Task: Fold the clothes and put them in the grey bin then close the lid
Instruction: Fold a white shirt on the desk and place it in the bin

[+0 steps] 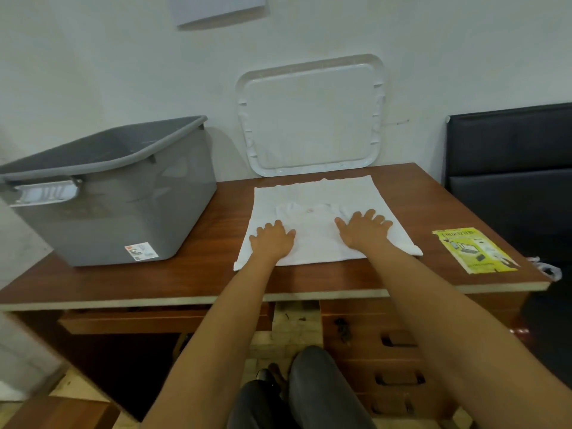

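Both hands, left [272,241] and right [362,232], fingers spread, pressing white garment [312,218] flat (grey bin [123,209] lidless)

**Markings: none legible**

Sticker [140,251], lower front wall of grey bin [123,209], left of frame: orange patch, barcode-like lines, print too small to read. Yellow leaflet [473,249], right of frame on the table [198,274]: dark heading line, device pictures, characters unreadable. Small red tag [309,210], centre of white garment [315,190]: blurred, no letters made out.
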`<state>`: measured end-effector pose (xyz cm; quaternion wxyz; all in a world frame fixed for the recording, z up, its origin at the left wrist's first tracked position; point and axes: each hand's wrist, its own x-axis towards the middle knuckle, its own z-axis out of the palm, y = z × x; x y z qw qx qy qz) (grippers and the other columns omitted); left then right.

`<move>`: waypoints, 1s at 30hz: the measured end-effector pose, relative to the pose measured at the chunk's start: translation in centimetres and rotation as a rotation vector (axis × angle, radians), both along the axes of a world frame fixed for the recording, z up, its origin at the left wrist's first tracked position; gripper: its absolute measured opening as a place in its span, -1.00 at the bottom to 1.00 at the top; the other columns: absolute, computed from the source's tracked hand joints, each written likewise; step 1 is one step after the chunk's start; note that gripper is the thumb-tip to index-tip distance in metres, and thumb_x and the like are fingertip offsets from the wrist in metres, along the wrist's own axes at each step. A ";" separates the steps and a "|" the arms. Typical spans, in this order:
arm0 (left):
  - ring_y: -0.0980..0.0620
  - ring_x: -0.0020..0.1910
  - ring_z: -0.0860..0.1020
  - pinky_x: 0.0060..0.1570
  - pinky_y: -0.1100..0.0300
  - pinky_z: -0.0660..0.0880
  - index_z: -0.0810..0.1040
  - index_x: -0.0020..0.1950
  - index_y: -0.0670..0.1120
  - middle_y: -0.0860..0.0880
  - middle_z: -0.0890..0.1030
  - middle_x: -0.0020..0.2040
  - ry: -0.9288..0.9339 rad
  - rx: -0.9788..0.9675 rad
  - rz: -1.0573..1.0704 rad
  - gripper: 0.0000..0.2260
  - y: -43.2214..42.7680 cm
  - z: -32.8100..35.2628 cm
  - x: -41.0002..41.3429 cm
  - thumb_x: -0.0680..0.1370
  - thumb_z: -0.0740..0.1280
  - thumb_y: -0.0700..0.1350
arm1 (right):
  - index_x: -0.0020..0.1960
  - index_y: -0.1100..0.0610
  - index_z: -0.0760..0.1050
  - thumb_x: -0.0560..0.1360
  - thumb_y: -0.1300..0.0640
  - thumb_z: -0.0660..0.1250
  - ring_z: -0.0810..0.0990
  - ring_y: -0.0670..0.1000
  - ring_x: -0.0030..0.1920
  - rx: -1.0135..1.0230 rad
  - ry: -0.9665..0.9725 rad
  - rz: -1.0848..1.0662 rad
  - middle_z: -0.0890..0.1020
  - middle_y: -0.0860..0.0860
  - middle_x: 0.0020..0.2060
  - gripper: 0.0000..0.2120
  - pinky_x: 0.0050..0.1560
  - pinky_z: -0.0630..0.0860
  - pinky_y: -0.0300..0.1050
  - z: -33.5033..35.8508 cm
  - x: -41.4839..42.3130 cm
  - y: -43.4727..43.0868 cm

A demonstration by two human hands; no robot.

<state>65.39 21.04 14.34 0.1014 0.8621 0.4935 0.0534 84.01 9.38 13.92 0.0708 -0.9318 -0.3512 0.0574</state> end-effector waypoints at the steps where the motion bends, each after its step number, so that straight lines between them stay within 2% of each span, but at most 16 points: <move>1: -0.25 0.52 0.30 0.48 -0.27 0.19 0.31 0.54 -0.08 -0.18 0.37 0.52 0.019 0.003 0.042 -0.47 -0.4 -0.1 -1.1 0.69 0.07 0.23 | 0.57 0.19 0.22 0.65 -0.33 -0.10 0.15 0.37 0.55 0.019 -0.002 -0.040 0.14 0.30 0.59 -0.26 0.53 0.02 0.36 -0.2 -0.1 -1.2; 4: -0.25 0.54 0.24 0.48 -0.23 0.19 0.28 0.57 -0.09 -0.21 0.32 0.55 0.033 -0.015 0.143 -0.44 -1.4 -0.3 -4.3 0.69 0.06 0.24 | 0.43 0.20 0.40 0.68 -0.25 -0.03 0.33 0.29 0.43 0.115 -0.135 -0.109 0.37 0.26 0.46 -0.39 0.46 0.22 0.25 -1.2 -0.5 -4.7; 6: -0.22 0.55 0.24 0.48 -0.17 0.22 0.27 0.58 -0.12 -0.21 0.30 0.56 0.025 0.017 0.182 -0.39 -2.1 -0.4 -6.2 0.68 0.08 0.27 | 0.39 0.20 0.45 0.68 -0.24 -0.03 0.39 0.27 0.36 0.145 -0.204 -0.187 0.45 0.24 0.39 -0.39 0.40 0.27 0.21 -1.5 -0.9 -6.7; 9: -0.22 0.49 0.31 0.42 -0.10 0.31 0.30 0.54 -0.20 -0.24 0.35 0.51 -0.014 0.087 0.266 -0.35 -3.0 -0.3 -8.0 0.66 0.16 0.27 | 0.44 0.25 0.39 0.65 -0.30 -0.05 0.36 0.27 0.36 0.107 -0.187 -0.350 0.43 0.26 0.39 -0.29 0.38 0.25 0.20 -1.3 -1.7 -8.7; 12: -0.22 0.37 0.44 0.29 -0.04 0.44 0.41 0.44 -0.19 -0.22 0.47 0.41 -0.132 -0.027 0.360 -0.48 -3.5 0.3 -8.9 0.61 0.32 0.12 | 0.46 0.28 0.33 0.63 -0.31 0.07 0.36 0.27 0.37 0.111 -0.149 -0.430 0.39 0.27 0.40 -0.28 0.35 0.28 0.14 -0.8 -2.2 -9.8; 15: -0.17 0.20 0.54 0.09 0.06 0.53 0.52 0.27 -0.18 -0.18 0.56 0.24 -0.225 -0.158 0.393 -0.68 -4.2 1.2 -9.7 0.58 0.36 -0.05 | 0.43 0.21 0.40 0.59 -0.13 0.30 0.47 0.22 0.34 0.183 0.006 -0.452 0.48 0.21 0.36 -0.44 0.28 0.40 0.06 0.0 -1.9 -10.4; 17: -0.13 0.10 0.58 -0.02 0.10 0.53 0.52 0.23 -0.21 -0.17 0.58 0.14 -0.309 -0.225 0.419 -0.72 -4.6 1.9 -10.2 0.60 0.34 -0.07 | 0.38 0.15 0.51 0.57 -0.01 0.34 0.52 0.20 0.32 0.247 0.082 -0.448 0.54 0.16 0.33 -0.57 0.26 0.45 0.05 0.5 -1.9 -10.9; 20: -0.09 -0.09 0.65 -0.18 0.12 0.57 0.55 0.21 -0.25 -0.18 0.67 -0.01 -0.633 -0.381 0.514 -0.75 -4.3 2.8 -10.7 0.63 0.30 -0.11 | 0.30 0.20 0.55 0.56 0.05 0.35 0.59 0.22 0.24 0.486 0.272 -0.477 0.59 0.18 0.25 -0.63 0.16 0.52 0.02 1.4 -1.5 -11.2; 22: -0.05 -0.17 0.67 -0.23 0.15 0.57 0.54 0.19 -0.20 -0.16 0.70 -0.10 -0.856 -0.535 0.592 -0.80 -4.2 3.4 -11.3 0.63 0.31 -0.11 | 0.25 0.23 0.59 0.51 0.04 0.35 0.66 0.21 0.09 0.703 0.454 -0.572 0.66 0.18 0.11 -0.61 0.09 0.61 0.02 2.1 -0.6 -11.3; 24: -0.02 -0.16 0.68 -0.27 0.16 0.54 0.55 0.19 -0.17 -0.14 0.71 -0.11 -0.988 -0.636 0.655 -0.80 -4.0 4.0 -11.8 0.62 0.34 -0.11 | 0.19 0.24 0.61 0.43 0.04 0.36 0.69 0.19 -0.03 0.890 0.656 -0.657 0.67 0.14 -0.05 -0.60 0.03 0.67 0.09 2.4 1.0 -10.9; 26: -0.02 -0.17 0.69 -0.31 0.16 0.53 0.56 0.22 -0.18 -0.15 0.72 -0.10 -1.075 -0.703 0.667 -0.80 -4.0 4.6 -12.3 0.61 0.35 -0.16 | 0.14 0.19 0.60 0.37 0.08 0.38 0.67 0.17 -0.06 1.089 0.805 -0.711 0.61 0.09 -0.14 -0.63 0.02 0.68 0.10 2.4 2.4 -10.5; 30: -0.02 -0.24 0.71 -0.31 0.17 0.61 0.55 0.22 -0.23 -0.22 0.71 -0.09 -1.243 -0.790 0.619 -0.79 -3.6 5.4 -12.4 0.60 0.35 -0.22 | -0.06 0.05 0.47 0.43 0.02 0.24 0.65 0.13 -0.01 1.247 0.919 -0.474 0.57 0.02 -0.13 -0.85 0.10 0.65 0.14 4.2 1.3 -10.7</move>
